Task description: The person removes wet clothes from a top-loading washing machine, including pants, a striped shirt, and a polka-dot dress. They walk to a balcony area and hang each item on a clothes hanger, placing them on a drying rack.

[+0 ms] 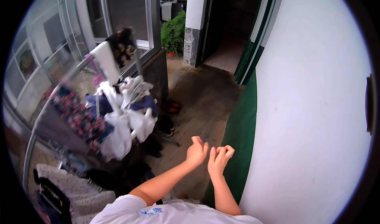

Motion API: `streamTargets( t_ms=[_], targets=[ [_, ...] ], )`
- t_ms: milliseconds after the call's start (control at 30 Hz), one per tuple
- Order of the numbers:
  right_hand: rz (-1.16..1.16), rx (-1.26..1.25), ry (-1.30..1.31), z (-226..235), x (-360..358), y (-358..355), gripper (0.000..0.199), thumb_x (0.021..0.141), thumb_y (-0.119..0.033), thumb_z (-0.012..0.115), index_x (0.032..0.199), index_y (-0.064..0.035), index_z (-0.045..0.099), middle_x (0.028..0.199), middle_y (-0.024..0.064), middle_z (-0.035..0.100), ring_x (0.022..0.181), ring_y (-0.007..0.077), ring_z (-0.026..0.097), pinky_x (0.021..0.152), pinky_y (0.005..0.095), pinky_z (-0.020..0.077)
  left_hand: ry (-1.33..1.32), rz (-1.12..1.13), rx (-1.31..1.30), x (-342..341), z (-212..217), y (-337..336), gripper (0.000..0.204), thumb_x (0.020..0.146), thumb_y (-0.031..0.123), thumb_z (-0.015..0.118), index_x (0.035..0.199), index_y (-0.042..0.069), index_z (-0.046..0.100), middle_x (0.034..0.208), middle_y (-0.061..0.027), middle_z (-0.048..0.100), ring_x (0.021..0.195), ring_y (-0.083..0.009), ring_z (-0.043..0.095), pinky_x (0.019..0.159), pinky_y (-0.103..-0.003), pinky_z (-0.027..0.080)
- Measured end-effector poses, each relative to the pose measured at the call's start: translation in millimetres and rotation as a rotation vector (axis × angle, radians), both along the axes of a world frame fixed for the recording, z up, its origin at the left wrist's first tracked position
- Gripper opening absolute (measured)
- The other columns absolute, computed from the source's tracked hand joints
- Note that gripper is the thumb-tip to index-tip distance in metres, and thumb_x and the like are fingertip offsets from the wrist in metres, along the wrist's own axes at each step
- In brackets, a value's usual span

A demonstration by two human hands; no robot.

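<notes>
My left hand (pixel 196 153) is raised in front of me, its fingers loosely bent and the thumb standing apart. Close beside it is my right hand (pixel 219 160), thumb up and fingers half curled, with a gap between them. Nothing shows in either hand, and the two do not touch. Both are in the air above the concrete floor (pixel 198 125), the right one in front of the green lower part of the wall (pixel 239 133). Off to the left, out of reach of my fingers, a metal rack (pixel 29 160) carries a bunch of white and dark blue laundry (pixel 128 105).
A flowered cloth (pixel 79 117), a white towel (pixel 106 62) and a dark patterned cloth (pixel 122 46) hang on the rack. Shoes (pixel 166 127) stand below it. Ahead is an open doorway (pixel 229 34) with a tiled floor, beside a green bush (pixel 173 33). A white wall (pixel 312 105) runs along the right.
</notes>
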State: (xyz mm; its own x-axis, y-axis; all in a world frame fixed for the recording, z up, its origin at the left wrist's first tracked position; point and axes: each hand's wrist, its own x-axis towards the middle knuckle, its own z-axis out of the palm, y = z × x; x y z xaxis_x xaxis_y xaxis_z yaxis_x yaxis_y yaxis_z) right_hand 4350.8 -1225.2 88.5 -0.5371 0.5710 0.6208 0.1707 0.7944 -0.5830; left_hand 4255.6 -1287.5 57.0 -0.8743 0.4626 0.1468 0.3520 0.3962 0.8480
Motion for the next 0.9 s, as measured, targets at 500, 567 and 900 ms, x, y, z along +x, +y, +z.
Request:
streamTargets(
  t_ms=[500, 567, 900],
  targets=[
    [0.246, 0.111, -0.497, 36, -339, 294, 0.046, 0.075, -0.002, 0.057, 0.117, -0.0181, 0.067, 0.147, 0.0102, 0.039, 0.136, 0.0385, 0.026, 0.113, 0.0548, 0.0169, -0.233, -0.007, -0.121, -397, -57, 351, 0.065, 0.080, 0.025, 0.068, 0.135, 0.016, 0.034, 0.147, -0.0153, 0.031, 0.136, -0.0420, 0.034, 0.102, -0.080, 0.016],
    [0.219, 0.151, -0.511, 37, -374, 342, 0.039, 0.070, 0.003, 0.055, 0.093, -0.0215, 0.075, 0.135, 0.0063, 0.051, 0.132, 0.0343, 0.035, 0.113, 0.0566, 0.0113, -0.043, -0.041, -0.151, -455, -43, 375, 0.062, 0.069, 0.007, 0.070, 0.124, 0.019, 0.046, 0.145, -0.0091, 0.027, 0.145, -0.0382, 0.009, 0.102, -0.080, 0.017],
    [0.577, -0.409, -0.363, -9, -715, 564, 0.079, 0.084, 0.011, 0.044, 0.154, -0.0075, 0.011, 0.105, 0.0131, 0.053, 0.068, 0.0176, 0.063, 0.073, 0.0284, 0.0508, -0.272, -0.445, -0.063, -765, -84, 404, 0.044, 0.090, 0.005, 0.047, 0.121, 0.013, 0.018, 0.108, -0.0032, 0.065, 0.110, -0.0261, 0.062, 0.105, -0.071, 0.017]
  ],
)
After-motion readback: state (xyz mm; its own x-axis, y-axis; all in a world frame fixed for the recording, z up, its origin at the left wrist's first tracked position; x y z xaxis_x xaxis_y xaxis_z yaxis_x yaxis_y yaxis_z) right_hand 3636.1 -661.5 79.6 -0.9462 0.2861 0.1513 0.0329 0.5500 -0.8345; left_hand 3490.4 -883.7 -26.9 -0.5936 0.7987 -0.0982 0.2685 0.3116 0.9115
